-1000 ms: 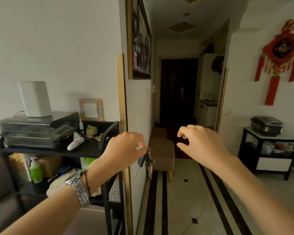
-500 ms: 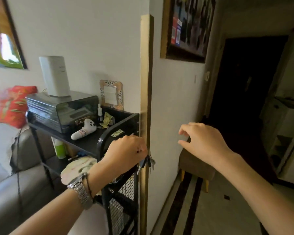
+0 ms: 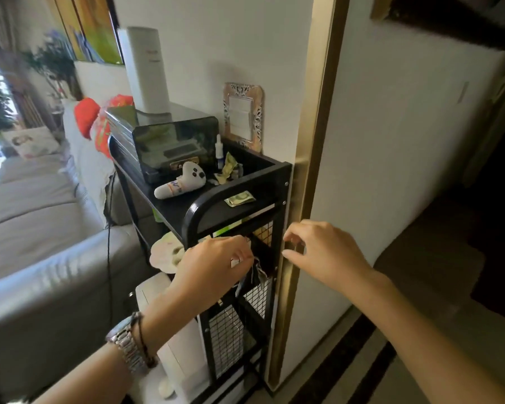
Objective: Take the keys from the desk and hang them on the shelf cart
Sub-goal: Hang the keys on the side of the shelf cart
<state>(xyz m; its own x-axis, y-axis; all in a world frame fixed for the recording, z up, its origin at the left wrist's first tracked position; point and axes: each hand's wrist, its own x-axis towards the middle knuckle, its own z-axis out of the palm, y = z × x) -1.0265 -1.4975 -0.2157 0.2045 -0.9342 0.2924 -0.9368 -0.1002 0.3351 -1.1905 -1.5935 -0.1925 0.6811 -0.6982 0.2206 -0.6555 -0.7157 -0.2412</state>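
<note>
A black metal shelf cart (image 3: 279,217) with wire mesh sides stands against the wall corner. My left hand (image 3: 216,263), with a metal watch on the wrist, pinches a bunch of keys (image 3: 252,277) that dangles right in front of the cart's mesh side panel. My right hand (image 3: 321,252) hovers beside the cart's right post, fingers spread and curled, holding nothing. Whether the keys touch the mesh is not clear because of blur.
On the cart's top sit a dark box (image 3: 169,147) with a white cylinder (image 3: 146,68) on it, a white toy (image 3: 184,179) and small clutter. A gold corner trim (image 3: 312,147) runs up the wall. A grey sofa (image 3: 41,228) lies left, a white appliance (image 3: 172,345) below.
The view has closed in and tipped down onto the cart. My left hand with the keys has dropped from the cart's top rail to its mesh side; my right hand came in close.
</note>
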